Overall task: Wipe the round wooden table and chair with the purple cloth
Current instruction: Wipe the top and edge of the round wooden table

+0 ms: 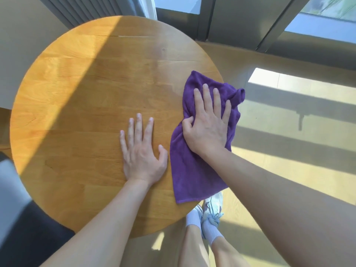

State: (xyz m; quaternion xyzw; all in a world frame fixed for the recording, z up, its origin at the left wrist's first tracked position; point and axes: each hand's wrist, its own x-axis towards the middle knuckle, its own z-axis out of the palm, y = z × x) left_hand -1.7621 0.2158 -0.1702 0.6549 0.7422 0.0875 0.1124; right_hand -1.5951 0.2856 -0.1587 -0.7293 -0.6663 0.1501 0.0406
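No legible text or labels anywhere

One round table (pixel 81 97), one purple cloth (pixel 192 170), two hands (pixel 142 151), perhaps one chair (pixel 23 218).
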